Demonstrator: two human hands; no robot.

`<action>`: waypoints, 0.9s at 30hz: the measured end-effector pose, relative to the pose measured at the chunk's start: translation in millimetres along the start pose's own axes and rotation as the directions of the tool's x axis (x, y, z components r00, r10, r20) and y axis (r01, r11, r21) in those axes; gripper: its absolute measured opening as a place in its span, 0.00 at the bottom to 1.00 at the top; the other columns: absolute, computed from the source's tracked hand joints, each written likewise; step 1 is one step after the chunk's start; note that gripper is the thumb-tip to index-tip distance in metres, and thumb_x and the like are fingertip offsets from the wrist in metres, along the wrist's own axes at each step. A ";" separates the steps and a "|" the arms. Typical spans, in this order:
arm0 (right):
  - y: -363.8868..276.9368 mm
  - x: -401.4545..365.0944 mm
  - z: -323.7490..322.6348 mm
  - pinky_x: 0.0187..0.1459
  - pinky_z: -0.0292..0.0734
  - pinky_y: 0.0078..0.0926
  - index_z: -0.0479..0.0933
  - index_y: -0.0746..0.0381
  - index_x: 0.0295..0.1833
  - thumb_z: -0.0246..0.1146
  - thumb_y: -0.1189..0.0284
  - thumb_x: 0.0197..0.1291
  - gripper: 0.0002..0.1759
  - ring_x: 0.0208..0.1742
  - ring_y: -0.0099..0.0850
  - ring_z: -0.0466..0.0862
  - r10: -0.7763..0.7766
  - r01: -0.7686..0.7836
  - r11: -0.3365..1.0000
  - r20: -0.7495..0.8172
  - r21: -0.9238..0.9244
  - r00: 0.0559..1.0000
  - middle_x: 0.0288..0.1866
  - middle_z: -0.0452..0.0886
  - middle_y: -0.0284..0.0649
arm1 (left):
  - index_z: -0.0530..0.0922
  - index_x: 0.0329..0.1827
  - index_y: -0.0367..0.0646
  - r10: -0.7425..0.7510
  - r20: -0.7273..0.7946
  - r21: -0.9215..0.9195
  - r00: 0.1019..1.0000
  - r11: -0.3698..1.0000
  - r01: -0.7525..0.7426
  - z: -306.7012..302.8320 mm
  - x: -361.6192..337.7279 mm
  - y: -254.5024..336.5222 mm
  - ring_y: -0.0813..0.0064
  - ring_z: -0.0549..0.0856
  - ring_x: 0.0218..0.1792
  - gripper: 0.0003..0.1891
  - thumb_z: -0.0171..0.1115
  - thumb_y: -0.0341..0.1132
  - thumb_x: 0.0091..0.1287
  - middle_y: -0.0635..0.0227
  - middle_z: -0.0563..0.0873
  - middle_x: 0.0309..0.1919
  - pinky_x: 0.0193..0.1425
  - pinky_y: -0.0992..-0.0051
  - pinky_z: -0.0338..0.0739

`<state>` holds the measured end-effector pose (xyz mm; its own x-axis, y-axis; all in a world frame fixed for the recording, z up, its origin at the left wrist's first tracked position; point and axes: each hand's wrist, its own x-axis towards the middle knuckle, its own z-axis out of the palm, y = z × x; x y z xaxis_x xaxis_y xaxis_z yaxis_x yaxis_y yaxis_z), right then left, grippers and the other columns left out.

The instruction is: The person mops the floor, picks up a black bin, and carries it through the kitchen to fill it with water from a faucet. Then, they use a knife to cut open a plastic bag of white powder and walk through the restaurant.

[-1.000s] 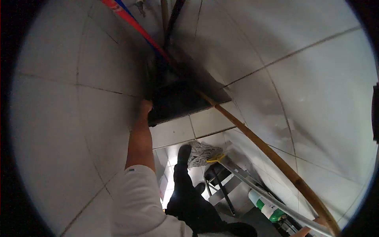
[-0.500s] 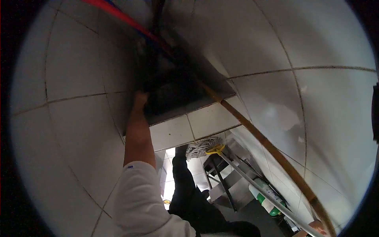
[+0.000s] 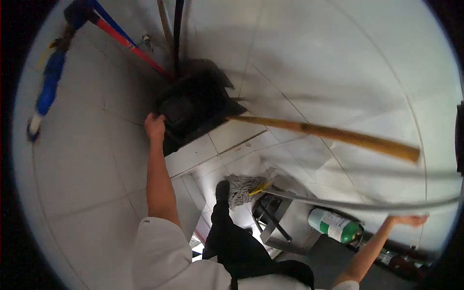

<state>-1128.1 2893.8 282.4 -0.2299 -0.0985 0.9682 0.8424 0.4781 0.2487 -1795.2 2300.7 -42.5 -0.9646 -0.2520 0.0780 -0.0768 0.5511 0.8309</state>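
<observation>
Our left hand [image 3: 154,126] grips the black tool head [image 3: 193,108], propped in the far corner, so we judge it grasped but not yet lifted away. Our right hand [image 3: 411,221], blurred, meets the mop handle [image 3: 348,205]; grip unclear.

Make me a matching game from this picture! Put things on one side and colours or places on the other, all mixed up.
Things:
1 wooden pole
2 mop head
3 bottle
4 left hand

Matches:
a green and white
b gripping the black dustpan
c brown
d greyish strings

Pairs: 1-c, 2-d, 3-a, 4-b
</observation>
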 end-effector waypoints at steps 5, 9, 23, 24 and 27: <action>-54.3 24.1 -33.4 0.71 0.57 0.42 0.61 0.69 0.71 0.61 0.65 0.68 0.32 0.73 0.49 0.61 0.186 -0.206 0.957 0.112 0.204 0.976 0.73 0.59 0.57 | 0.77 0.36 0.32 0.204 -0.214 0.067 0.955 0.979 -0.194 -129.5 -115.7 157.3 0.66 0.80 0.35 0.13 0.65 0.34 0.56 0.54 0.83 0.31 0.44 0.65 0.74; -32.9 -2.4 -122.3 0.71 0.60 0.41 0.63 0.68 0.70 0.60 0.66 0.68 0.29 0.72 0.45 0.65 0.410 -0.531 0.647 0.338 0.547 0.847 0.71 0.65 0.51 | 0.75 0.36 0.30 0.193 -0.246 -0.260 0.950 0.931 -0.256 -243.4 -237.7 263.7 0.70 0.75 0.36 0.13 0.63 0.34 0.57 0.61 0.81 0.32 0.46 0.70 0.73; -29.3 -123.1 -425.4 0.44 0.76 0.27 0.75 0.65 0.40 0.46 0.47 0.74 0.30 0.39 0.28 0.77 0.121 -0.889 -0.455 0.992 0.042 -0.015 0.34 0.78 0.35 | 0.80 0.54 0.37 0.708 0.545 -0.462 0.449 0.700 -0.544 -308.1 -432.1 316.0 0.64 0.79 0.50 0.20 0.55 0.38 0.62 0.64 0.83 0.47 0.58 0.66 0.72; -22.6 -97.1 -444.4 0.42 0.75 0.27 0.76 0.64 0.41 0.44 0.43 0.73 0.33 0.38 0.27 0.77 0.110 -0.888 -0.449 0.992 0.101 0.057 0.34 0.78 0.35 | 0.81 0.53 0.38 0.789 0.526 -0.507 0.316 0.590 -0.629 -295.8 -429.0 309.9 0.61 0.80 0.51 0.20 0.53 0.41 0.65 0.63 0.84 0.48 0.59 0.63 0.73; 3.7 -32.6 -487.6 0.36 0.72 0.28 0.72 0.62 0.36 0.45 0.37 0.69 0.36 0.33 0.27 0.75 0.051 -0.901 -0.376 0.975 0.219 0.215 0.28 0.74 0.34 | 0.86 0.49 0.40 0.914 0.391 -0.656 -0.107 0.195 -0.729 -237.4 -435.5 302.4 0.54 0.81 0.53 0.24 0.46 0.49 0.72 0.61 0.87 0.48 0.60 0.55 0.73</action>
<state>-879.8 2473.2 264.8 -0.4817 0.8544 0.1950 -0.2161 0.0999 -0.9713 -1338.4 2388.2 305.5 -0.0655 0.8420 0.5355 0.8536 -0.2307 0.4671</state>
